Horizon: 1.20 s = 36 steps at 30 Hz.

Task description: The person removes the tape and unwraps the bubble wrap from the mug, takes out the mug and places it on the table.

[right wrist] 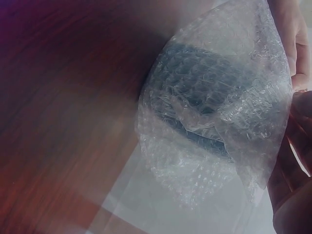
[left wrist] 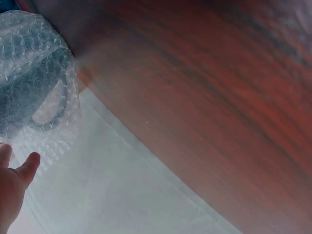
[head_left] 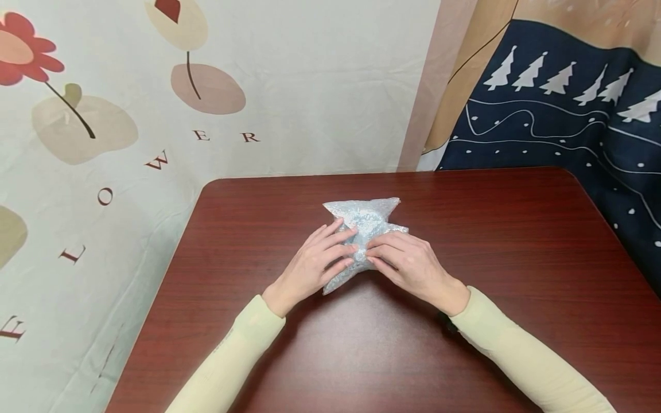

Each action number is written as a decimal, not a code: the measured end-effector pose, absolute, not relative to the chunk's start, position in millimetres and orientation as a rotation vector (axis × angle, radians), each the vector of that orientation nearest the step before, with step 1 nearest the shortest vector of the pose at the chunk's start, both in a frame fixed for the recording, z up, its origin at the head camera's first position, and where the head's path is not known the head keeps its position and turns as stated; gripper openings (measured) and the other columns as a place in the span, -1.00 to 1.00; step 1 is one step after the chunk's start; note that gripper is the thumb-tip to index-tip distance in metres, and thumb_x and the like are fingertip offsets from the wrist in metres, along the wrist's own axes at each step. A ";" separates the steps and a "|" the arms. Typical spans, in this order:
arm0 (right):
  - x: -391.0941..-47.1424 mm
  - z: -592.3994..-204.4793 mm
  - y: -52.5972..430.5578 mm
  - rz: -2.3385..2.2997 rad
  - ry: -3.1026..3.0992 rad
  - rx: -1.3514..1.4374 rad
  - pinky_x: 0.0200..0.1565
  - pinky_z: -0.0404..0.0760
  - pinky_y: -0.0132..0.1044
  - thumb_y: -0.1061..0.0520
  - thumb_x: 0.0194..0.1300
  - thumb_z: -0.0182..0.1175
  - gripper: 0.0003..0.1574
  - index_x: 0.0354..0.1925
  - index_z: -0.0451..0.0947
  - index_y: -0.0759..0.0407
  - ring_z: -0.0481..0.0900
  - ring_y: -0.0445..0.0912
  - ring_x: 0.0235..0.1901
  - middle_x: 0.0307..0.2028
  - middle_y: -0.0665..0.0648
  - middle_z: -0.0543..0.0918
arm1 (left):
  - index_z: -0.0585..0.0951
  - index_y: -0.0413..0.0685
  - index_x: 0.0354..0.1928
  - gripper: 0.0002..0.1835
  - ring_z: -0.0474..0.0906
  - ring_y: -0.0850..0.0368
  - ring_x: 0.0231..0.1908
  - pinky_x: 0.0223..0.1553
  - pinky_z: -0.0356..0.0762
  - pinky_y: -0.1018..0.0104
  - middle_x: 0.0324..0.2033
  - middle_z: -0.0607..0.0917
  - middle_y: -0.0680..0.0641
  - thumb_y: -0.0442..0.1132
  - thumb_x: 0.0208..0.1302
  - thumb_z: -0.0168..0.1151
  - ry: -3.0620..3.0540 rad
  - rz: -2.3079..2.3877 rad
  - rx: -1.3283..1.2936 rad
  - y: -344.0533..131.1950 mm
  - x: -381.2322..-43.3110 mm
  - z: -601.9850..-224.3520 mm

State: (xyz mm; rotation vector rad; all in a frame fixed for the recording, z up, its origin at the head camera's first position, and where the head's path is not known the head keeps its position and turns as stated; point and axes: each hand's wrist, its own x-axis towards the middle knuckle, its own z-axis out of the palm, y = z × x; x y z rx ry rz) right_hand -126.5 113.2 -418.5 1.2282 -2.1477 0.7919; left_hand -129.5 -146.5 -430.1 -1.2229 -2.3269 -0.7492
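Observation:
A bundle of clear bubble wrap [head_left: 364,215] lies on the table in the head view, its corners sticking out. Through the plastic in the right wrist view a bluish-grey thing [right wrist: 204,73] shows, its kind blurred by the bubbles. The left wrist view reveals a curved loop like a handle under the wrap [left wrist: 29,63]. My left hand [head_left: 315,255] rests on the bundle's left side with fingers spread and fairly straight. From the right, my right hand [head_left: 410,264] pinches the wrap near the middle, fingertips and thumb close together.
The bundle is on a reddish-brown wooden table [head_left: 361,355] with rounded far corners. Behind and left hangs a pale cloth [head_left: 320,86] with flowers and letters. A dark blue cloth [head_left: 542,126] with white trees hangs at the right.

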 end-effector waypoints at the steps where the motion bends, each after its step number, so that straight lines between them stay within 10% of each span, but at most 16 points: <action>1: -126.6 -418.6 113.3 0.794 -2.147 1.227 0.00 0.70 -0.15 0.16 0.41 0.36 -0.90 -0.15 0.78 0.13 0.72 -0.08 -0.09 -0.10 0.03 0.76 | 0.75 -0.06 0.05 -0.75 0.33 -0.17 0.46 0.45 0.24 -0.18 0.31 0.62 -0.10 -0.15 0.46 0.32 -2.321 -0.754 -1.228 -146.3 -129.7 -430.0; 36: -129.4 -419.0 111.5 0.939 -2.154 1.133 -0.12 0.73 -0.15 0.27 0.20 0.50 -0.76 -0.13 0.76 0.17 0.74 -0.11 -0.19 -0.21 -0.01 0.78 | 0.76 -0.09 0.01 -0.78 0.34 -0.20 0.45 0.46 0.28 -0.04 0.29 0.63 -0.13 -0.20 0.40 0.39 -2.292 -0.837 -1.240 -144.4 -133.5 -434.0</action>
